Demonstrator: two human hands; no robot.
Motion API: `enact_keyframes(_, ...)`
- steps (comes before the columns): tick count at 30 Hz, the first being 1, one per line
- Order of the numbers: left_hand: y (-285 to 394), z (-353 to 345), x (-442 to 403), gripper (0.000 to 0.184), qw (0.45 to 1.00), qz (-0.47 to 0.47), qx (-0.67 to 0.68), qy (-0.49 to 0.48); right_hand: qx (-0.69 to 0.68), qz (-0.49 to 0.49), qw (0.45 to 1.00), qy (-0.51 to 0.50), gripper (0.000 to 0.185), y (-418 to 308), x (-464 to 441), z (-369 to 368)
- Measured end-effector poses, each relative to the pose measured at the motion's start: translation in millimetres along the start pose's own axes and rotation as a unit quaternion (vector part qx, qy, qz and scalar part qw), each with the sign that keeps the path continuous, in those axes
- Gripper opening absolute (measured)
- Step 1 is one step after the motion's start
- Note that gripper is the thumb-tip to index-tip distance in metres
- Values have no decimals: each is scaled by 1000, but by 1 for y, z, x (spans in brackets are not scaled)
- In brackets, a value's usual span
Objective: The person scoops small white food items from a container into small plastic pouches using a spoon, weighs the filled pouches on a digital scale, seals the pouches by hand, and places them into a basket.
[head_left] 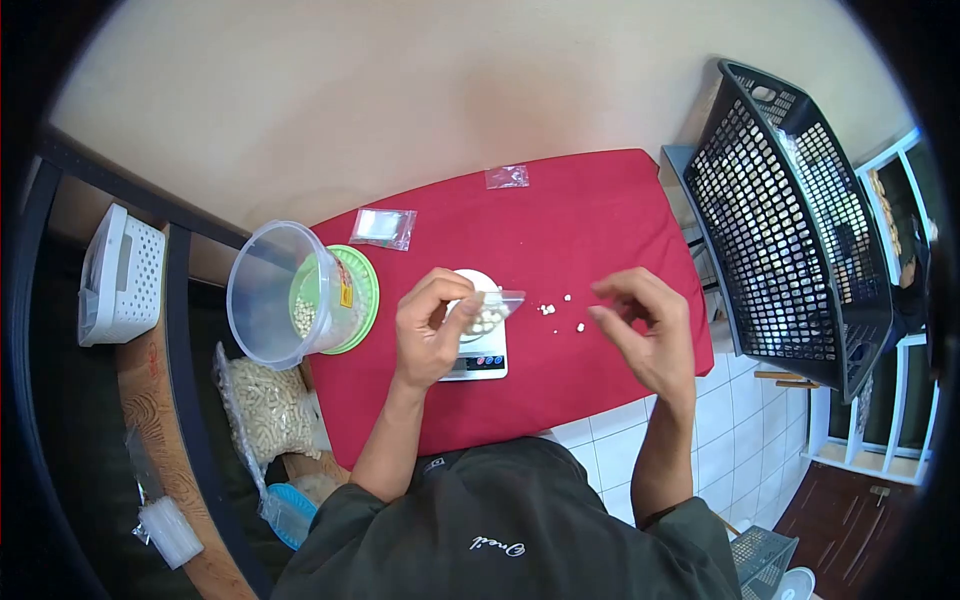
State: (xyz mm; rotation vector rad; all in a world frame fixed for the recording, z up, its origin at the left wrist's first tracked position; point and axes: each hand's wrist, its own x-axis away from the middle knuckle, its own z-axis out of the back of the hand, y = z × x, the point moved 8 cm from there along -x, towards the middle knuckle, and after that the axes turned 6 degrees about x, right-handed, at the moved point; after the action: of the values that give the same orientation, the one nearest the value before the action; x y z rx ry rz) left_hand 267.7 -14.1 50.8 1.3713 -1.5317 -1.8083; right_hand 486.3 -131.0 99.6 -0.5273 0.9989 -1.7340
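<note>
My left hand (432, 325) pinches a small clear plastic bag (490, 314) holding several cream-white pieces. Beneath the bag is a white kitchen scale (490, 368), its round top partly hidden by hand and bag. To the right of the scale, a few white crumb-like pieces (548, 309) lie on the red cloth (560, 390). Over the cloth's right side, my right hand (652, 335) is curved, thumb and fingers apart, with nothing visible between them.
A clear tub (262, 295) with some pieces stands in a green rim at left. Flat plastic packets (384, 228) lie at the back. Below left is a big bag of pale pieces (268, 408). A tall black crate (770, 220) stands at right.
</note>
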Motion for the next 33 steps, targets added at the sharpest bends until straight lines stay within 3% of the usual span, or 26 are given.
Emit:
enact_keyframes(5, 26, -35, -7, 4, 995, -81, -3, -61, 2, 214, 977, -16, 23, -59, -7, -30)
enact_keyframes(13, 49, -40, -12, 11, 984, -146, -69, -74, -70, 189, 978, -61, 9, -55, -16, -39)
enact_keyframes(16, 46, -47, -10, 14, 977, -174, -99, -78, 6, 204, 975, -86, 10, -57, -14, -28)
enact_keyframes(20, 37, -80, -15, 13, 974, -140, -86, -158, 55, 213, 971, -96, 8, -47, -13, 3)
enact_keyframes(22, 32, -93, -18, 19, 972, -106, -79, -192, 206, 225, 938, -164, 11, -52, -13, 26)
enact_keyframes(23, 29, -94, -22, 22, 974, -97, -68, -191, 235, 239, 933, -130, 13, -62, -14, 56)
enact_keyframes(26, 9, -84, -24, 24, 985, -5, -45, -166, 310, 210, 927, 13, 18, -91, -25, 157)
enact_keyframes(28, -9, -72, -21, 23, 985, 37, -59, -157, 406, 118, 898, 123, 11, -86, -45, 223)
enact_keyframes(29, -15, -66, -20, 25, 987, 37, -66, -143, 366, 41, 916, 158, 12, -78, -57, 252)
enact_keyframes(30, -22, -59, -17, 27, 988, 41, -73, -127, 390, 50, 904, 170, 14, -72, -69, 272)
enact_keyframes(33, -45, -39, -4, 25, 989, 102, -61, -83, 415, -71, 902, 92, 5, 7, -123, 333)
